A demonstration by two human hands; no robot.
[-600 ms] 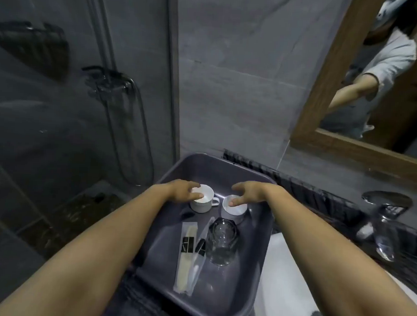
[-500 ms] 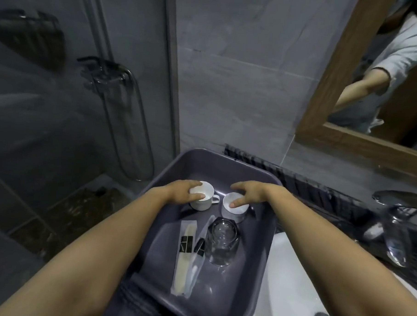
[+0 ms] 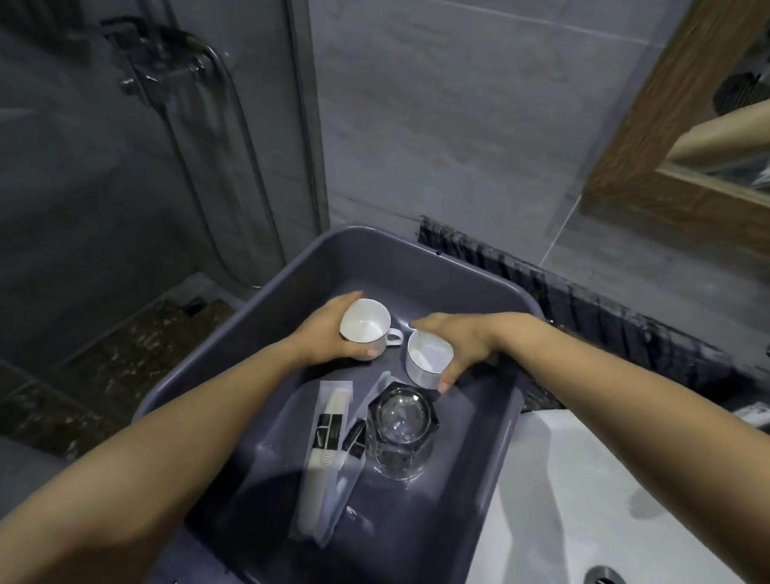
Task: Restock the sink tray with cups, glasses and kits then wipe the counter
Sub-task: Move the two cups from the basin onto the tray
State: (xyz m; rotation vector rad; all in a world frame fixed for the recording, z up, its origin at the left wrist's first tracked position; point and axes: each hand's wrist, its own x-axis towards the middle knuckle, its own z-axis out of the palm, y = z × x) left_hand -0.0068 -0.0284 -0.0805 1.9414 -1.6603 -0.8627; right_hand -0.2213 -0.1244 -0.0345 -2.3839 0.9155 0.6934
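At the far end of the grey tray [image 3: 286, 283], the left hand [image 3: 324, 337] has its grip clamped round a tilted white cup [image 3: 366, 324], handle pointing right. Just beside it, the right hand [image 3: 456, 339] has its grip clamped on a second white cup [image 3: 429, 357], also tipped. These two could knock together and chip, since they sit close. Nearer the tray's front edge, the wrapped kits [image 3: 329, 457] lie beside an inverted glass [image 3: 401, 429]; a lowered cup could strike that glass.
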